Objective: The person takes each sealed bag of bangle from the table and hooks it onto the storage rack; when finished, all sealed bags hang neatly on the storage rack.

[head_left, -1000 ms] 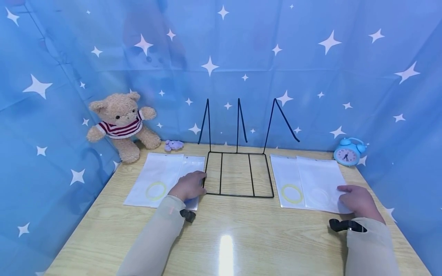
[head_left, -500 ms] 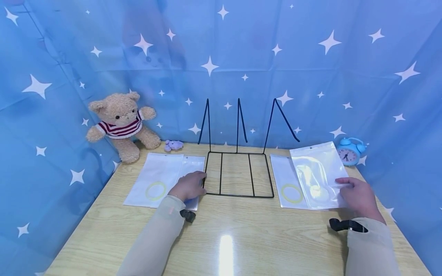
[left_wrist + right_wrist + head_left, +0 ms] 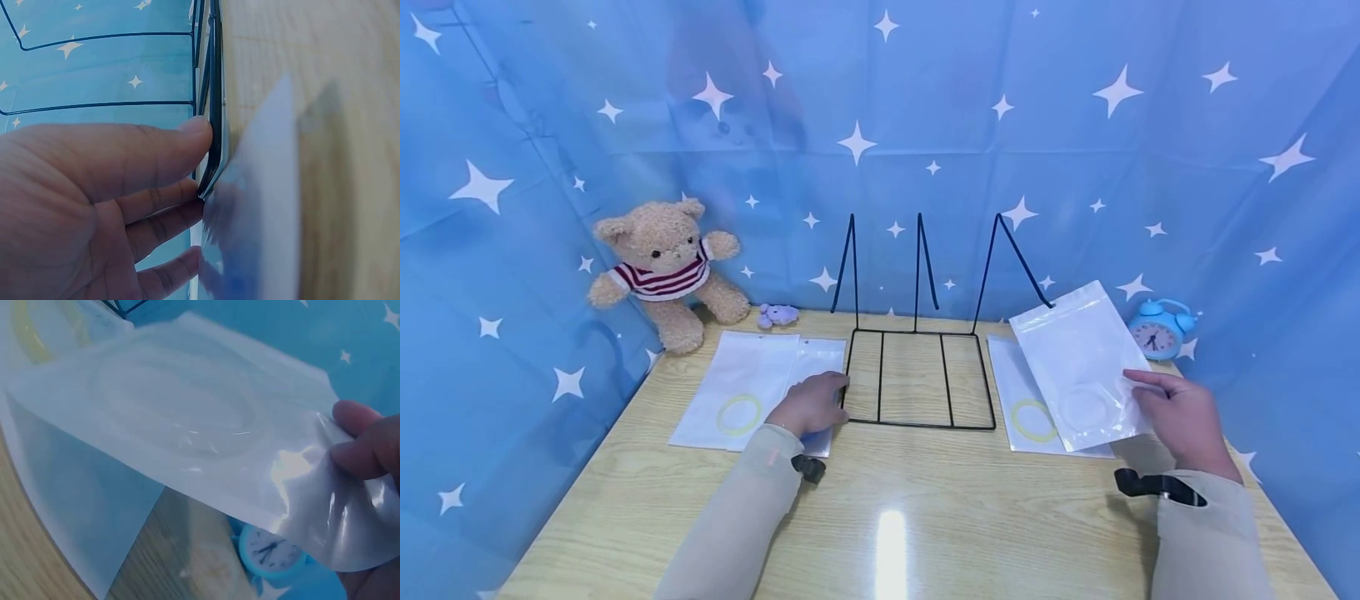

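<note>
A black wire rack [image 3: 917, 426] with three raised prongs stands mid-table. My left hand [image 3: 808, 404] grips the left side of its base; in the left wrist view the thumb of that hand [image 3: 106, 187] lies against the black wire. With my right hand [image 3: 1187, 421] I pinch the right edge of a clear-and-white bag [image 3: 1075, 350] holding a pale ring. The bag is lifted and tilted, its top at the tip of the rack's right prong; whether the prong passes through its hole I cannot tell. In the right wrist view the bag [image 3: 175, 406] spans the picture, pinched between thumb and fingers.
Under the lifted bag lies another bag with a yellow ring [image 3: 1033, 421]. Two more bags lie left of the rack, one with a yellow ring [image 3: 739, 414]. A teddy bear [image 3: 662, 267], a small purple toy [image 3: 777, 315] and a blue alarm clock [image 3: 1156, 331] stand along the back.
My right hand has raised the top right-hand bag from the table and brought it up and left to the right prong. My left hand has stayed at the rack.
</note>
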Available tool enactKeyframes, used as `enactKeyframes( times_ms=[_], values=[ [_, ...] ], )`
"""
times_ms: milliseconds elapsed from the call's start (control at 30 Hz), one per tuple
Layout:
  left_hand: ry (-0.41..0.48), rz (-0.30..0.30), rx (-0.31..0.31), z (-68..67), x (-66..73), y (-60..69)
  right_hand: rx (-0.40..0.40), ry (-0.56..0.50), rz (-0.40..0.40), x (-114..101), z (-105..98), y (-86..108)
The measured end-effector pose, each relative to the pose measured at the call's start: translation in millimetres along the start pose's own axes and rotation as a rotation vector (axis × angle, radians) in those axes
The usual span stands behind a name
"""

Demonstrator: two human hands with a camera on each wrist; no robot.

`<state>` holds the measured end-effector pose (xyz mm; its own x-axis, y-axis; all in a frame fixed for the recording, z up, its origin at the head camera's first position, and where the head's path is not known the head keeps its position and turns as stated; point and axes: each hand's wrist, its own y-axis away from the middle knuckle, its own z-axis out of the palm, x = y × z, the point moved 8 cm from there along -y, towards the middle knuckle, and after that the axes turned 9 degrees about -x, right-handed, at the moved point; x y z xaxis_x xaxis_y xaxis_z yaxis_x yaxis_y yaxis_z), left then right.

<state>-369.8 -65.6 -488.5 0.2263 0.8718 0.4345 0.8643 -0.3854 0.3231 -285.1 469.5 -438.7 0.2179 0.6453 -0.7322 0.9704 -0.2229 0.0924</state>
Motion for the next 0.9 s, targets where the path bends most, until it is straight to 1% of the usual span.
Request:
enactKeyframes(
  times_ms=[167,300,500,567,633,667,733,800,867,900],
  values=[
    [-0.006,0.000,-0.001,0.7,-0.1,-0.9,-0.001,-0.054,0.004,-2.4,-0.7,2.9],
    [-0.012,0.000,-0.003,0.6,0.0,-1.0,0.015,-0.089,-0.016,-2.5,-4.3,4.3],
    [-0.005,0.006,-0.002,0.1,0.1,-0.2,0.005,-0.157,-0.049,-3.5,-6.9,7.4],
    [0.001,0.004,0.000,0.3,-0.4,-0.1,0.012,-0.204,-0.066,-4.7,-8.0,9.7],
    [0.006,0.002,0.001,0.5,-1.1,-0.4,0.006,-0.311,-0.095,-6.2,-8.5,11.8],
    [0.006,0.002,0.002,0.4,-1.2,-0.4,-0.004,-0.385,-0.113,-6.9,-8.4,12.2],
    [0.009,0.003,0.003,0.4,-1.2,-0.7,-0.041,-0.551,-0.165,-9.7,-7.5,12.3],
    [0.008,0.007,0.004,-0.1,-1.0,-0.6,-0.091,-0.693,-0.232,-13.4,-6.2,12.3],
    [0.005,0.007,0.004,0.0,-1.0,-0.8,-0.148,-0.791,-0.301,-18.2,-4.8,13.0],
    [0.004,0.007,0.004,0.2,-1.1,-0.7,-0.173,-0.822,-0.334,-20.7,-4.2,13.7]
  ],
)
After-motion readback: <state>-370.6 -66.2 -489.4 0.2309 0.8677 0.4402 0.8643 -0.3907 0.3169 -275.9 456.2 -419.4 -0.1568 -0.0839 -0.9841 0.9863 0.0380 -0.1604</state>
